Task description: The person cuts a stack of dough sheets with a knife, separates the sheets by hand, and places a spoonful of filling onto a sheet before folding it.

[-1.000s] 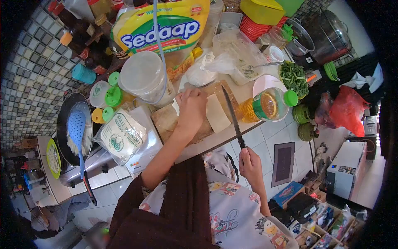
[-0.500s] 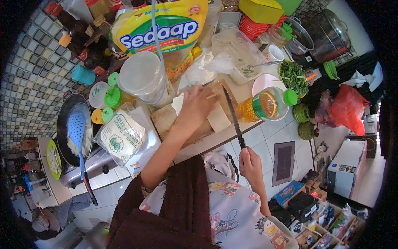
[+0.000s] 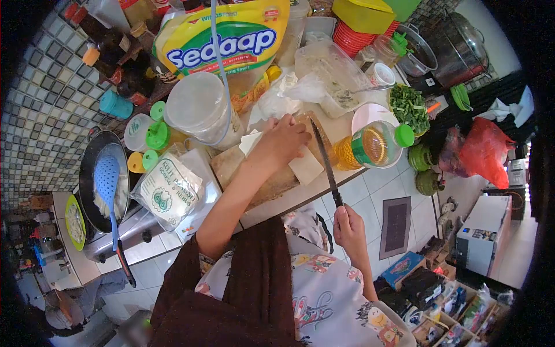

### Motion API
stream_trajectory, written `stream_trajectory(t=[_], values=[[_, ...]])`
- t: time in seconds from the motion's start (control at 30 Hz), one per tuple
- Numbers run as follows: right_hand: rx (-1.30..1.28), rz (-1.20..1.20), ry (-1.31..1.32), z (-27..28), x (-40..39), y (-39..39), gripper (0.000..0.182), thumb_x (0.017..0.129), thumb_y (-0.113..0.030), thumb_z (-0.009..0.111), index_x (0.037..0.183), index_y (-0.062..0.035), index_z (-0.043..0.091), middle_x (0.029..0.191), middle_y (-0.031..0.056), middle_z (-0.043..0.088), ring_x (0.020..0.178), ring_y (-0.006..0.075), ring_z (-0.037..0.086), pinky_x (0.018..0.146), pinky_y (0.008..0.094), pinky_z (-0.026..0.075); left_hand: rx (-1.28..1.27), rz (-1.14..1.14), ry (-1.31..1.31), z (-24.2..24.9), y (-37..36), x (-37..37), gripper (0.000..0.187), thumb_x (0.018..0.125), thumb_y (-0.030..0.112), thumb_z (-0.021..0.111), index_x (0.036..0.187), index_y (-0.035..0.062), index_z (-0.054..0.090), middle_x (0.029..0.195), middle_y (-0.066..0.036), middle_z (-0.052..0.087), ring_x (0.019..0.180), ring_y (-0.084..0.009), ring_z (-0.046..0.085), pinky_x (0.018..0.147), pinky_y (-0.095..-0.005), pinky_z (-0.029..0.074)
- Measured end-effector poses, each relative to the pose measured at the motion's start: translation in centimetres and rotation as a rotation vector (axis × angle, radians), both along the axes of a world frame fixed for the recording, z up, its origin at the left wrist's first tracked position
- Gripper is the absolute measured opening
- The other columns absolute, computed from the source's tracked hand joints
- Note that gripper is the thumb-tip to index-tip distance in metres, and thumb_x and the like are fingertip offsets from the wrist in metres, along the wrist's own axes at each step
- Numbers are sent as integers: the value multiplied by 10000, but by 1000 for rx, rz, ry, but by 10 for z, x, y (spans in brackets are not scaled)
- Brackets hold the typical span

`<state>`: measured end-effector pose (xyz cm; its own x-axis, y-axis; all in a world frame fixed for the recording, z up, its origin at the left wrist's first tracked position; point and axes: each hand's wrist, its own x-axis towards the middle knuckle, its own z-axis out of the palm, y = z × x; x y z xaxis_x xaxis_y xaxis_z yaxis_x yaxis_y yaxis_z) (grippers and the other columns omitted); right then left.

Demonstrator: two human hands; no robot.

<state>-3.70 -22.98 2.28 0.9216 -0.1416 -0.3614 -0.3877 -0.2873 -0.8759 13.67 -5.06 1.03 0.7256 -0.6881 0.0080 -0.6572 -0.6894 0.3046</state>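
Note:
On the wooden cutting board (image 3: 231,168) lie pale square wrapper sheets (image 3: 307,168). My left hand (image 3: 283,141) rests over them with its fingers bent and pressed together; another white piece (image 3: 250,140) shows beside its wrist side. What its fingertips hold is partly hidden. My right hand (image 3: 350,227) is closed round the handle of a long knife (image 3: 325,156), whose blade points up across the board's right edge. An oil bottle with a green cap (image 3: 376,146) lies tilted right of the blade.
A pan with a blue slotted spatula (image 3: 108,179) stands at the left. Near it lies a wrapper packet (image 3: 170,188). Behind the board are a lidded tub (image 3: 196,104), a large oil pouch (image 3: 231,43) and a clear container (image 3: 335,87). Chopped greens (image 3: 409,109) are at the right.
My left hand has shifted slightly and its fingers have curled more over the wrapper sheets. My right hand and the knife have barely moved.

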Motion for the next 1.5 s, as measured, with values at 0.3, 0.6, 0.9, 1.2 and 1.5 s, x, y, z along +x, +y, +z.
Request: stream_trajectory(t=[0.3, 0.6, 0.9, 1.2, 1.5], values=[[-26, -19, 53, 7, 1, -2, 341, 892, -261, 430, 657, -13, 441, 501, 5, 405, 474, 76, 368, 424, 255, 305, 9, -19, 63, 0, -3, 10, 311, 637, 250, 682, 912, 142, 587, 977, 3, 534, 1018, -213, 390, 806, -411, 330], [0, -18, 45, 11, 1, -1, 341, 895, -264, 428, 651, -25, 432, 491, -1, 409, 444, 67, 376, 407, 244, 302, 24, 4, 127, 3, -7, 10, 254, 615, 198, 694, 832, 119, 588, 863, -16, 563, 998, -230, 424, 792, -423, 336], [-30, 10, -3, -1, -1, -4, 349, 893, -270, 434, 649, -21, 419, 492, 0, 399, 440, 71, 367, 410, 248, 306, -31, 58, 51, 0, 0, -2, 171, 648, 178, 656, 776, 98, 576, 879, -40, 569, 991, -239, 464, 827, -458, 302], [130, -35, 56, 8, 2, 2, 326, 902, -250, 420, 663, -29, 419, 500, -21, 386, 453, 50, 362, 408, 231, 295, -426, 227, 153, 39, 37, -43, 132, 726, 152, 618, 758, 26, 597, 672, -100, 608, 616, -261, 586, 580, -319, 443], [100, 37, -17, -2, 11, 10, 338, 907, -269, 409, 652, -47, 415, 478, -35, 373, 416, 40, 336, 380, 211, 260, -472, 772, 173, 0, 66, -92, 182, 751, 176, 617, 872, 41, 637, 773, -116, 624, 670, -257, 598, 640, -310, 472]])
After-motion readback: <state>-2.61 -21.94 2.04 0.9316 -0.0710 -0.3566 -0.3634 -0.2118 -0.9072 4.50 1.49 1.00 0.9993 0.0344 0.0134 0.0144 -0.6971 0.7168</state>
